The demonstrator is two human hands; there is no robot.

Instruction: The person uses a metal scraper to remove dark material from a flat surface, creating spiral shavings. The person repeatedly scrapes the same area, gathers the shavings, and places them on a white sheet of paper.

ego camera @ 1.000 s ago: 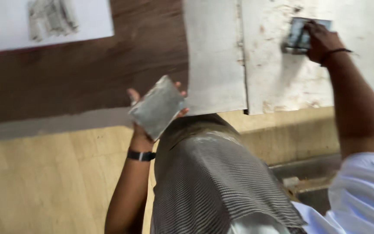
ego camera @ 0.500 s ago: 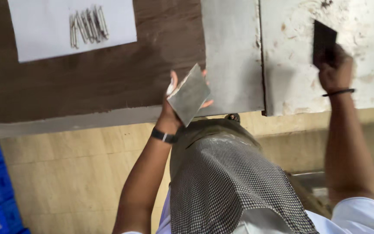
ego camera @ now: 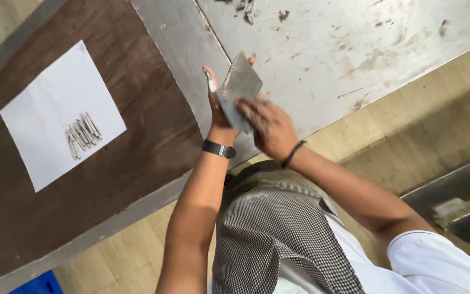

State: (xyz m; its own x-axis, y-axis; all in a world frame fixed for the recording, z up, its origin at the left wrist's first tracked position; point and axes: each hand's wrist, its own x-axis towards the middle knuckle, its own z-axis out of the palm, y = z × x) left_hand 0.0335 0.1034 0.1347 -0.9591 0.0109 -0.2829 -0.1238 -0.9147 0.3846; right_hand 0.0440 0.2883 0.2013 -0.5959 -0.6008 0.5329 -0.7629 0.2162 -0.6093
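The grey notched plate (ego camera: 240,90) is held up above the desk's near edge (ego camera: 137,209), its long axis tilted from lower left to upper right. The left hand (ego camera: 218,106) grips it from behind on the left; the right hand (ego camera: 267,128) closes over its lower right corner, seemingly pinching it.

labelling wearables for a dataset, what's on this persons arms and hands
Both forearms are bare. The left hand has a black band with a flat buckle-like piece at the wrist. The right hand has a thin dark cord bracelet at its wrist. A white short sleeve covers the right upper arm. No gloves.
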